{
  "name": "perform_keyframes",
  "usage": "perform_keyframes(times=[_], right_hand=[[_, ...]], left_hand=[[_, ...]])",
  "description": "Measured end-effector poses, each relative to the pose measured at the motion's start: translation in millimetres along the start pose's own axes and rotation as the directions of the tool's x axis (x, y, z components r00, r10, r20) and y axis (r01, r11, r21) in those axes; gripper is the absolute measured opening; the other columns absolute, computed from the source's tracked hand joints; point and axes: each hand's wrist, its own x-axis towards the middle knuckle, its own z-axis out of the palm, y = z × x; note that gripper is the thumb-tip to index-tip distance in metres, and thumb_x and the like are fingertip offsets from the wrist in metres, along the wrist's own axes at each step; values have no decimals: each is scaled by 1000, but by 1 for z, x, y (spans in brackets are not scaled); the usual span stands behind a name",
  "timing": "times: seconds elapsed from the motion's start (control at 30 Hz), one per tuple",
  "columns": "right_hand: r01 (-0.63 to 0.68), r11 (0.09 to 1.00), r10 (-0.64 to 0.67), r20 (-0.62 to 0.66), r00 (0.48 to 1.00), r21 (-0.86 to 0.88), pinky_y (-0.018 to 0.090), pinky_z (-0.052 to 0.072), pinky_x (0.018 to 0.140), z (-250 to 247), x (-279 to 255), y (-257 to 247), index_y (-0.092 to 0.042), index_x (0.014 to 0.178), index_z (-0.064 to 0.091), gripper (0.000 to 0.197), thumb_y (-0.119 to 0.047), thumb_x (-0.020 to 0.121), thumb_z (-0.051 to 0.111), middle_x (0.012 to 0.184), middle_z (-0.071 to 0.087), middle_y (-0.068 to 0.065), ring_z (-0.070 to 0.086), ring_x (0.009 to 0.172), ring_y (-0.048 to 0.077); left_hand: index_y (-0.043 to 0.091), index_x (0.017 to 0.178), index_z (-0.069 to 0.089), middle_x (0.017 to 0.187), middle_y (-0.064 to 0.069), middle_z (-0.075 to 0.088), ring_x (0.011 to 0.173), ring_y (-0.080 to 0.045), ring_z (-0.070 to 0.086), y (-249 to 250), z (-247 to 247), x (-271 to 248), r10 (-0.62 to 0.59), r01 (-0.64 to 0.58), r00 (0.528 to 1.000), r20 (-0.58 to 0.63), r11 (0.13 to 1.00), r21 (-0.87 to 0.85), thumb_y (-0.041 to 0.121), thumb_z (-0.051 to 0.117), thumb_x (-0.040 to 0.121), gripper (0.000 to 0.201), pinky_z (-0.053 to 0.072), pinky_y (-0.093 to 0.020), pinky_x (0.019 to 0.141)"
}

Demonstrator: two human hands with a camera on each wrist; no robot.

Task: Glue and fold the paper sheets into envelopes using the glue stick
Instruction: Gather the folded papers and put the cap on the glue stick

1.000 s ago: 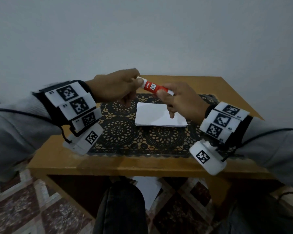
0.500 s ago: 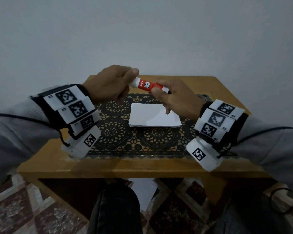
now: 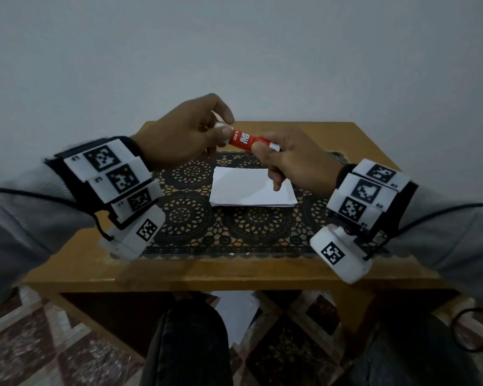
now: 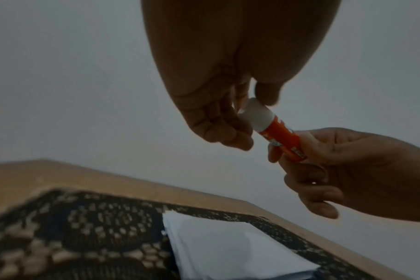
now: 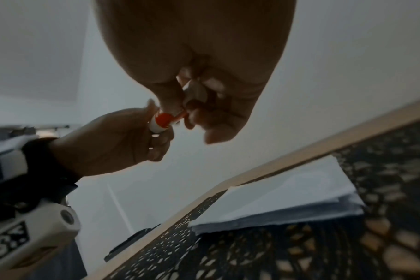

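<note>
While the stack of paper sheets (image 3: 253,188) lies flat on the lace mat (image 3: 190,218), both hands have lifted the glue stick (image 3: 247,139) a little higher above it than a second ago, and the stick now tilts less steeply. The right hand (image 3: 296,162) grips the red barrel near its base, just above the far edge of the sheets. The left hand (image 3: 179,135) pinches the white cap (image 4: 257,115) between thumb and fingertips, up and to the left of the sheets. The cap looks seated on the barrel, with no gap I can see, so I judge the uncapping has only begun. No glue has reached the paper and no fold shows; the envelope work lies ahead. The wooden table (image 3: 234,271) carries the mat.
</note>
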Motion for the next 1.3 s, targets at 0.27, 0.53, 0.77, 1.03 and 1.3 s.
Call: perform_keyframes(times=[0.27,0.53,0.77,1.03,1.3], right_hand=[[85,955,-127,-133,983,-284,20,41,60,7,3,0,-14,110,66,21,-29,97,56,78,57,-11,52,58,0],[21,950,-23,-4,1000,-312,38,53,73,0,37,-8,-11,104,64,23,-27,87,67,80,68,5,65,76,21],[-182,934,166,-78,983,-308,47,51,90,1,94,23,-13,112,59,38,-27,80,75,106,64,5,63,98,26],[-348,864,317,-142,938,-363,31,49,72,-2,116,66,-18,89,63,26,-21,73,82,80,63,-4,64,79,20],[-324,850,302,-120,946,-416,26,41,66,-2,111,74,-18,92,62,27,-23,73,81,82,61,-3,56,74,16]], left_hand=[[15,75,53,62,-1,53,43,-9,47,-3,1,8,-86,90,995,-57,993,79,31,43,100,31,39,-27,50],[12,93,58,60,0,59,44,-3,51,-2,0,31,-24,42,998,-66,958,285,38,48,97,28,38,-26,53],[12,118,50,77,5,64,65,-15,64,-24,3,46,-75,104,992,-106,948,302,32,48,98,28,48,-26,63],[12,124,45,83,1,63,74,-12,53,-64,11,39,-101,109,994,-41,925,365,22,54,95,32,35,-27,69],[13,124,44,81,5,61,67,0,48,-73,15,37,-99,110,994,-49,908,404,22,54,94,33,31,-18,56]])
